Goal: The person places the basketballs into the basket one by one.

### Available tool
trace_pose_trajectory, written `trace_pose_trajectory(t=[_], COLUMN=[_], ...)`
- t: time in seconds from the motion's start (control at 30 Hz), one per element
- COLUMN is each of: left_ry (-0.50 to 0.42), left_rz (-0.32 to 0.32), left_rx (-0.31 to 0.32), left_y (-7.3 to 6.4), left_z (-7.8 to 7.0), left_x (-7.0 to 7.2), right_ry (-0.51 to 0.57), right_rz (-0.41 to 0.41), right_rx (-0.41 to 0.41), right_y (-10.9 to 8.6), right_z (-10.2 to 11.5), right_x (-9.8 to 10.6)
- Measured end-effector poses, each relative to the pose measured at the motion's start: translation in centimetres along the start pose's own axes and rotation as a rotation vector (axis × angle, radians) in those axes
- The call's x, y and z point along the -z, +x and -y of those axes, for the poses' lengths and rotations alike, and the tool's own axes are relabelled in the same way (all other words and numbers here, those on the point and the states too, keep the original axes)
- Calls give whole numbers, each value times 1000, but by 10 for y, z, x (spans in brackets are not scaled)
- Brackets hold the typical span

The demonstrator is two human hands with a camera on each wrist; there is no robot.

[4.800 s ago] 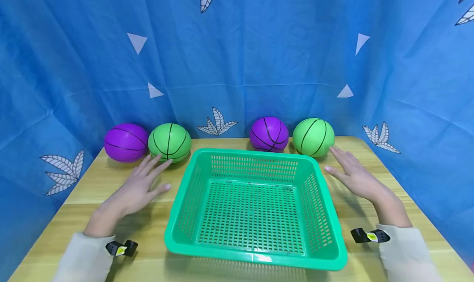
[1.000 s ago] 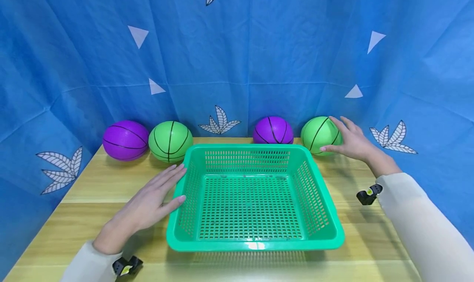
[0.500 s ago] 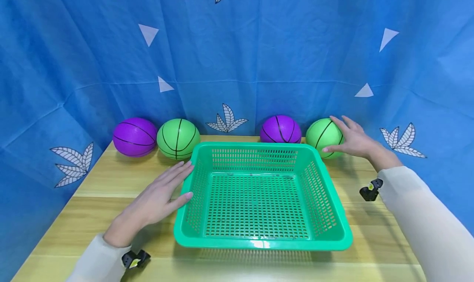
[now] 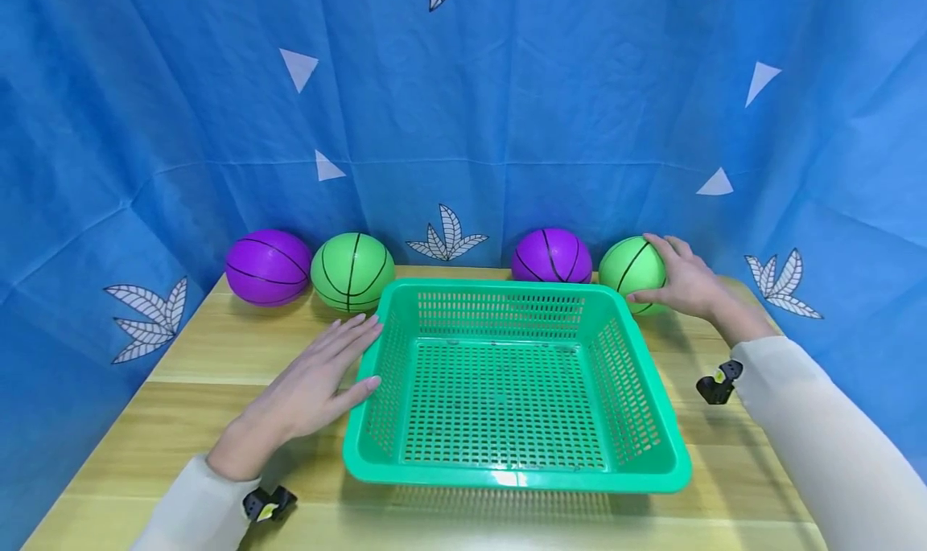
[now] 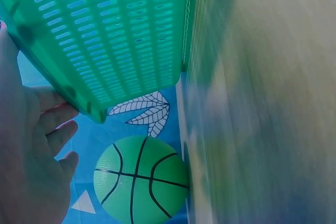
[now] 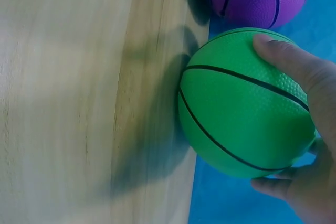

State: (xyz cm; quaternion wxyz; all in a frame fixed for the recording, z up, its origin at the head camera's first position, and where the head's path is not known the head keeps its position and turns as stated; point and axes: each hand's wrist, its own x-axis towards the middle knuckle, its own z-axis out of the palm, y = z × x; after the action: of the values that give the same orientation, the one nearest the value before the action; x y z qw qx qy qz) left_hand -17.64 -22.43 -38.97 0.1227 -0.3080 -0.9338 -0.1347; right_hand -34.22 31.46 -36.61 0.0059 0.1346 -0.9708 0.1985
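Observation:
On the right, a small green basketball (image 4: pixel 628 263) with black lines sits at the back of the table. My right hand (image 4: pixel 686 287) grips its right side, the thumb on one side and the fingers round the other, as the right wrist view shows. A green plastic basket (image 4: pixel 517 479) with slotted walls stands in the middle, nothing inside it. My left hand (image 4: pixel 311 390) rests with straight fingers at the basket's left rim. In the left wrist view, its fingers (image 5: pixel 55 116) lie along the edge. The far fingers of the right hand are partly hidden by the ball.
A purple ball (image 4: pixel 552 253) sits left of the held one, partly behind the basket. Another green ball (image 4: pixel 352 269) and another purple ball (image 4: pixel 268 265) stand at the back left. A blue curtain (image 4: pixel 463 117) hangs behind the wooden table (image 4: pixel 210 414).
Since the earliest frame, my right hand has reached forward from beside the basket and taken hold of the right green basketball. My left hand has moved right, to the basket's rim.

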Motion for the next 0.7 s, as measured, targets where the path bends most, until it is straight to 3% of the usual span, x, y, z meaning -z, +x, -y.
trace_pose_trajectory(t=[0.37, 0.7], left_ry=[2, -3], left_rz=[15, 25], left_rx=[14, 19], left_y=[1, 2], left_z=[-2, -3], left_x=[2, 5], right_ry=[-19, -30], right_rz=[-14, -81], right_rx=[-6, 37], right_y=[-12, -28], right_z=[9, 20], right_x=[21, 45])
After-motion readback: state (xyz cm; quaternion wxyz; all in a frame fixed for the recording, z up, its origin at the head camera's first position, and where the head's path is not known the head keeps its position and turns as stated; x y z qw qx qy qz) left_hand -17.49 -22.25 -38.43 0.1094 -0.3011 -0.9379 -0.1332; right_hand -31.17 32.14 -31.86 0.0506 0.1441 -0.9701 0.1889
